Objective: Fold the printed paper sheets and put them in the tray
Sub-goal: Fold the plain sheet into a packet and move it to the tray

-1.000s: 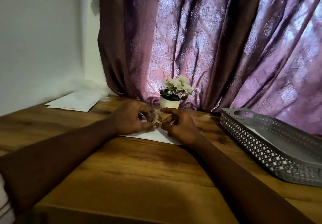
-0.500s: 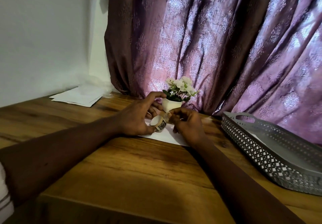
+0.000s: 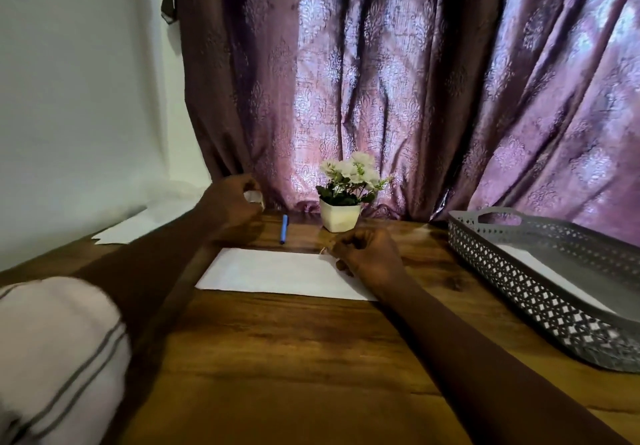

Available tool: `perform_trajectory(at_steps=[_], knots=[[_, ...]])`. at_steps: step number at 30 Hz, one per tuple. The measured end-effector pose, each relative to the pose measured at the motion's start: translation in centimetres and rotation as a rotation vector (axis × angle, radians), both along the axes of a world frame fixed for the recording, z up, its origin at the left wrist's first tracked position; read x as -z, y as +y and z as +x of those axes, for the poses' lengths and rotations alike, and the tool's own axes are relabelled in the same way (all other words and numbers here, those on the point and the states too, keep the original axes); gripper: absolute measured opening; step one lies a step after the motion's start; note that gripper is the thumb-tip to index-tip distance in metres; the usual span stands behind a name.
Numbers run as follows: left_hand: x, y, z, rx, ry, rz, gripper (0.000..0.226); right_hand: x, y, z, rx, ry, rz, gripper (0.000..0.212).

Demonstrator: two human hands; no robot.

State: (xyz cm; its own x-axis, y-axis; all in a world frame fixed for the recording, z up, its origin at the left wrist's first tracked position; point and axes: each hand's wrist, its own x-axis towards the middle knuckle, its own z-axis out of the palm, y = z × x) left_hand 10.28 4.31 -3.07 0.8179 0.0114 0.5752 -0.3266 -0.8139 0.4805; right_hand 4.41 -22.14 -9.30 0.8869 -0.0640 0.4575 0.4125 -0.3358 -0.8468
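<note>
Grey tray right on the wooden surface, sheet inside; folded paper centre; left hand raised, fingers curled round a tape roll; right hand closed at paper's corner, contents unclear

Hands now apart, left hand lifted toward the curtain with what seems the tape roll, right hand resting on the uncovered folded sheet, blue pen revealed.

White folded sheet flat on wood — grey lattice tray well right, paper inside.
</note>
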Motion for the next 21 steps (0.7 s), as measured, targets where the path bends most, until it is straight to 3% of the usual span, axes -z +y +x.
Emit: perform_trajectory(at_steps=[3, 6, 12, 14, 18, 21], knots=[[2.3, 0.3, 2.7, -0.098, 0.082, 0.041, 0.049, 0.4, -0.1, 0.7, -0.041, 0.047, 0.076, 0.019], [4.4, 0.2, 3.4, -0.123, 0.154, 0.204, 0.048, 0.6, 0.0, 1.3, -0.060, 0.081, 0.076, 0.025], [3.3, -0.8, 0.5, -0.192, 0.025, 0.248, 0.060, 0.3, 0.2, 0.7, -0.017, 0.093, 0.042, 0.018], [2.3, -2.7, -1.1, -0.095, 0.023, 0.230, 0.049, 0.1, 0.1, 0.3, -0.013, 0.085, 0.078, 0.021], [2.3, -6.8, -5.5, 0.344, 0.056, 0.252, 0.029, -1.5, -0.8, -1.3, 0.038, 0.047, 0.096, 0.019], [4.0, -9.3, -7.1, 0.497, 0.054, 0.268, 0.031, -2.4, -2.2, -2.5, 0.115, 0.054, 0.152, 0.008]])
